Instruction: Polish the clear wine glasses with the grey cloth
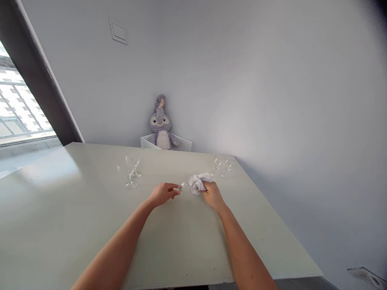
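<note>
Just below the frame's centre, the left hand (162,194) is pinching a clear glass (185,187) at its left end; the right hand (213,195) is clamping a white cloth (197,183) against or just beside the other. Wiping well likely means keeping both grips gentle.

Seen from across the room, a camera worn on the person's head looks forward and down over a pale table (169,249) toward a corner (163,60) where two walls meet. The bare forearms (115,245) rise from the bottom edge, nearest the lens; the left hand (162,194) and right hand (213,195) sit farther off, below mid-frame. The wide view stretches from a window (26,104) at left, its frame leaning, to a plush toy (163,129) beyond the tabletop.
</note>
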The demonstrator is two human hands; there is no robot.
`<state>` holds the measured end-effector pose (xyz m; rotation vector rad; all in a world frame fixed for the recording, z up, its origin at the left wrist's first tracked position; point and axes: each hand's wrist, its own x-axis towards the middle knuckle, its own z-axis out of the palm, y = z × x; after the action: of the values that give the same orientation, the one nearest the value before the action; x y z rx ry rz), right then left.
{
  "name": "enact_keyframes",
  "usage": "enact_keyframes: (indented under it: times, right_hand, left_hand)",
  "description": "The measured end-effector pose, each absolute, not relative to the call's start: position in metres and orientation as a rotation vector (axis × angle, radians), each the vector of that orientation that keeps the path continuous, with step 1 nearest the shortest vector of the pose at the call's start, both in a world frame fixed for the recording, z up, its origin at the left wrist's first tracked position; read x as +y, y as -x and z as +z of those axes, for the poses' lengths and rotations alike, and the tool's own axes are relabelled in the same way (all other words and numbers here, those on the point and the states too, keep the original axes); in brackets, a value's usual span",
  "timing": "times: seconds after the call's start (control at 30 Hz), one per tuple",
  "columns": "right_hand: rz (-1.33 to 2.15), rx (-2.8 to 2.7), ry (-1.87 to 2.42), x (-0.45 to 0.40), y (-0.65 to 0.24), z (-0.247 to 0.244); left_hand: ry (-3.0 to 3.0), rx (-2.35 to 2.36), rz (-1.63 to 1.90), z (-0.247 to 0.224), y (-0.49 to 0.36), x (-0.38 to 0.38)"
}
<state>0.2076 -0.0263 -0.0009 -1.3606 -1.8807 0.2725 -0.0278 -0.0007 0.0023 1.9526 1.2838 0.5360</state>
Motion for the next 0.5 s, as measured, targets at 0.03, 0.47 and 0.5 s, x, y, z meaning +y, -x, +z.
enact_keyframes:
  times: [0.03,0.47,0.5]
  right_hand:
    - [0.205,-1.797,1.409,-0.026,-0.208,-0.004]
    - [-0.183,-2.115,1.311,-0.05,-0.156,0.007]
    - [-0.073,-2.047,1.364,-0.047,-0.161,0.005]
  left_hand:
    - [-1.938,1.346,0.559,0.002,0.03,0.001]
    - [-2.857,1.192,0.735,-0.008,0.012,-0.01]
    - [-2.942,1.099,0.765,-0.008,0.01,-0.011]
